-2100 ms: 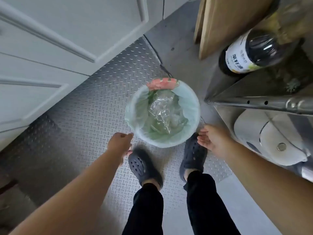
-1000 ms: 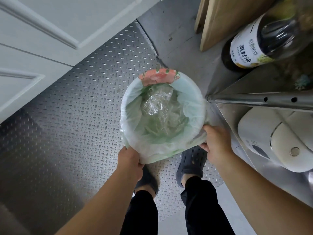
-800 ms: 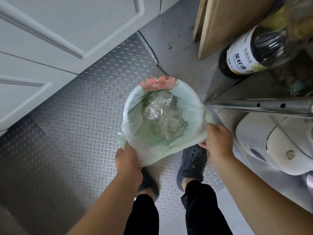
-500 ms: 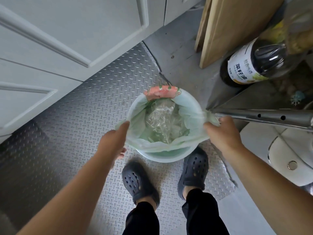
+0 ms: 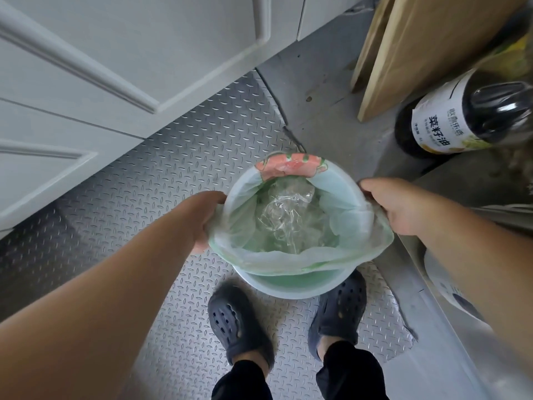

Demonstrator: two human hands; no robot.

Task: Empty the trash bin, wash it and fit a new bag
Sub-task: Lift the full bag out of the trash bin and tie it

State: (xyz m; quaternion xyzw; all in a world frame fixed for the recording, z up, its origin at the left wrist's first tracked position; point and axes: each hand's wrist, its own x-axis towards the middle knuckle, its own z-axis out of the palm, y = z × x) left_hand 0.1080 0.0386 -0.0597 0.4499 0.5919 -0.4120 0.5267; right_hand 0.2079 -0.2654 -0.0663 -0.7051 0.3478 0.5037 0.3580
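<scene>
The dark bottle (image 5: 473,116) at the upper right bears a white label (image 5: 437,131) printed with the large characters 菜籽油, while the smaller print around them is too blurred to read.

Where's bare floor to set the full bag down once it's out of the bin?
The tread-plate floor between the white cabinet doors and the bin is bare. So is the grey floor beyond the bin, up to the wooden board. Right of the bin is crowded: oil bottle, metal shelf. The clogs stand just before it.
</scene>
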